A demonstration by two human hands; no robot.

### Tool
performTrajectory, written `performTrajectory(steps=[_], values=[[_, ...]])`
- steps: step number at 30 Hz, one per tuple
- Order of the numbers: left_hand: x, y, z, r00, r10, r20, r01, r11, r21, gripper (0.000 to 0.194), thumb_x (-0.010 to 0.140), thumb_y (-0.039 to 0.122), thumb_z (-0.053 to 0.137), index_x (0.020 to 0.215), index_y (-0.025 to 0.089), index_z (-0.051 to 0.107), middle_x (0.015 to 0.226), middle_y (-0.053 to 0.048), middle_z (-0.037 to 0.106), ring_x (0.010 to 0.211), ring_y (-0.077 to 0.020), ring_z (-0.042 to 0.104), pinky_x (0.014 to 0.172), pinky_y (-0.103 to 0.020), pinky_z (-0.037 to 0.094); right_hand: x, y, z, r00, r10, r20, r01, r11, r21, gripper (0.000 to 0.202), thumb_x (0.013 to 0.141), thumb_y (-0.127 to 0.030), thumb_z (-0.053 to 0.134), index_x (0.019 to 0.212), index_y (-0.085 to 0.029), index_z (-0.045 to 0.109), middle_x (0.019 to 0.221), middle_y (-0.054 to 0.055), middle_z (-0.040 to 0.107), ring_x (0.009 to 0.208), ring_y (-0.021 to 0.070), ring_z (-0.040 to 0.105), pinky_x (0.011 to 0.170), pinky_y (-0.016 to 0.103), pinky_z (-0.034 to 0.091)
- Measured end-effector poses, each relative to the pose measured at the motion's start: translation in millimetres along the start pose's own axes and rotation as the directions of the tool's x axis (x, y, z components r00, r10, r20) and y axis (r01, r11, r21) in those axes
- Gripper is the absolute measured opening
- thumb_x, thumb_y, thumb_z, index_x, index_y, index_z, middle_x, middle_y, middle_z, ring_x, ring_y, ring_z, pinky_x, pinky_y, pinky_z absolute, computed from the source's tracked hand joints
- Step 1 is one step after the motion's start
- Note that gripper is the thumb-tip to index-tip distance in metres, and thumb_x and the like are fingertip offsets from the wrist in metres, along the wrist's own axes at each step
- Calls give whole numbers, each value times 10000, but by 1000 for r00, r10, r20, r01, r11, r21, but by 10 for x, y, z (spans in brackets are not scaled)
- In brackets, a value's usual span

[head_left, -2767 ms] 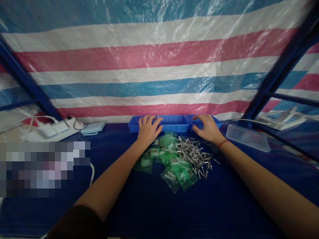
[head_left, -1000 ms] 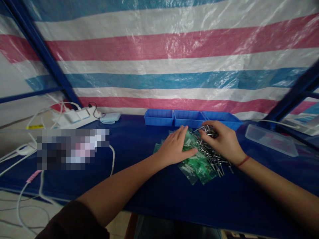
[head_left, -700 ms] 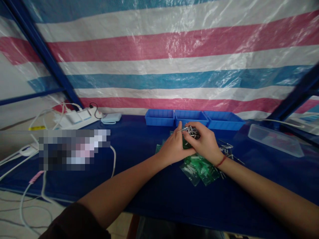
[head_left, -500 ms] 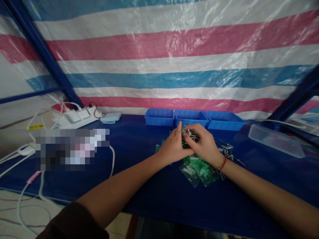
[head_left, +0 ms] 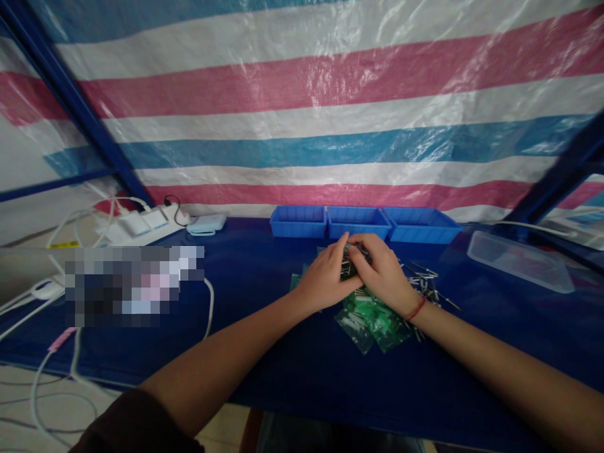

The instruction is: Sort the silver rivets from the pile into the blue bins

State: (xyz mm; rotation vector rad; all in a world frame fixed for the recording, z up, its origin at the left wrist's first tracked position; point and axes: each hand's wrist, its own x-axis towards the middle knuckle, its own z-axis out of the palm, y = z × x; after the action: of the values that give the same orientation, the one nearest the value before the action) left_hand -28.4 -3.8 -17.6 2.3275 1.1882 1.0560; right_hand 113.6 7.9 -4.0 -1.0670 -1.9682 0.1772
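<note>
My left hand (head_left: 327,275) and my right hand (head_left: 378,272) meet above a heap of small silvery metal pieces (head_left: 427,283) on the blue table. Both are curved round a cluster of the pieces (head_left: 349,269), which shows between them. The fingertips touch at the top, and parts of the fingers are hidden. Under and in front of the hands lie clear plastic bags (head_left: 375,321) with green parts and metal pieces in them. More bag edges show to the left of my left hand.
Three blue bins (head_left: 357,221) stand in a row behind the hands. A clear plastic lid (head_left: 519,261) lies at the right. On the left are a white power strip (head_left: 141,226), a light-blue case (head_left: 206,224), cables and a pixelated area. A striped sheet hangs behind.
My hands have closed together more over the metal pieces, with the right fingers now nearer the left ones. The whole view has shifted slightly.
</note>
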Motion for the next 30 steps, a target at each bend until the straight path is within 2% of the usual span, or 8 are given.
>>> performTrajectory(steps=[8,12,16,24,27,30], values=[[36,20,-15,999,-18,-31,18,1000,10,387,872,271,511,1220,114,449,1213,-150,550,1155,-233,504,1000,-401,400,12,45,-2,995,5,-101,-5,1000,4,175,850,-284,452,976,-203,544,988,90,556,994,252,512,881,432,405],[26,44,-26,998,-47,-34,47,999,9,357,884,273,505,1192,95,473,1178,-152,567,1126,-226,518,987,-386,409,6,100,-2,994,6,-110,-11,999,-49,178,853,-310,464,972,-211,552,992,79,577,977,249,518,876,430,388],[19,38,-26,996,-69,-48,69,998,-1,330,892,274,491,1185,125,479,1177,-138,572,1118,-221,524,983,-396,413,0,120,-4,994,27,-109,-34,997,-68,194,859,-336,460,961,-203,557,978,79,593,964,246,528,866,417,381],[15,8,-2,1000,-8,-29,8,1000,25,375,910,254,450,1270,149,428,1181,-125,552,1128,-213,511,995,-390,407,-4,92,-17,993,50,-106,-59,995,-78,208,855,-349,454,927,-195,573,951,77,615,917,241,542,848,409,379],[-1,37,-14,1000,-20,-7,20,997,69,290,922,272,420,1186,191,508,1144,-97,540,1094,-206,524,977,-387,423,11,96,-42,990,66,-121,-76,994,-77,203,848,-346,458,907,-194,577,942,80,622,907,248,547,840,423,385],[-23,67,-29,1000,-25,-2,25,994,102,281,898,353,468,1136,221,537,1191,-87,492,1133,-226,499,997,-406,405,60,96,-107,989,70,-134,-79,995,-67,191,846,-340,457,890,-198,577,925,77,634,906,251,555,847,440,392]])
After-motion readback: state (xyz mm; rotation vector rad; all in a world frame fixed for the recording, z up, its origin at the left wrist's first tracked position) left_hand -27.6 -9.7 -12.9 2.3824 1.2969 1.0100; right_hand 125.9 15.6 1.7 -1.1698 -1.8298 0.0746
